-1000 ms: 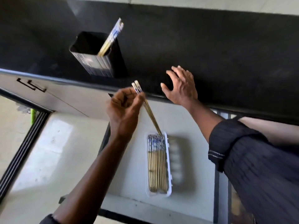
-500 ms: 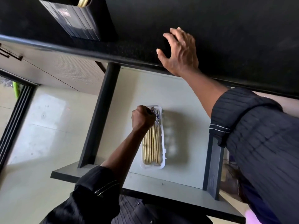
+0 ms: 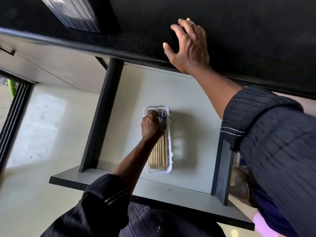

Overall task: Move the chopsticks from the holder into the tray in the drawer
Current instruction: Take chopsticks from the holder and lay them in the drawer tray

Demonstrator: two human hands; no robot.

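A white tray (image 3: 169, 168) lies in the open drawer (image 3: 196, 120) and holds several bamboo chopsticks (image 3: 158, 154) with blue patterned ends, lying lengthwise. My left hand (image 3: 152, 125) is down in the tray's far end, its fingers curled shut on the patterned ends of chopsticks; the hand hides how many it grips. My right hand (image 3: 189, 48) rests flat on the black counter (image 3: 248, 35) with its fingers spread, holding nothing. The dark ribbed holder (image 3: 75, 12) stands on the counter at the top left, its opening cut off by the frame.
The drawer has dark side walls (image 3: 100, 117) and a grey front panel (image 3: 153, 195) nearest me. Pale floor tiles (image 3: 39, 134) lie to the left, beside a closed cabinet front (image 3: 56, 65) under the counter edge.
My left hand carried a pair of chopsticks down from counter height into the tray and now sits slightly farther along it. The view tilted down, and the holder slid out of the top.
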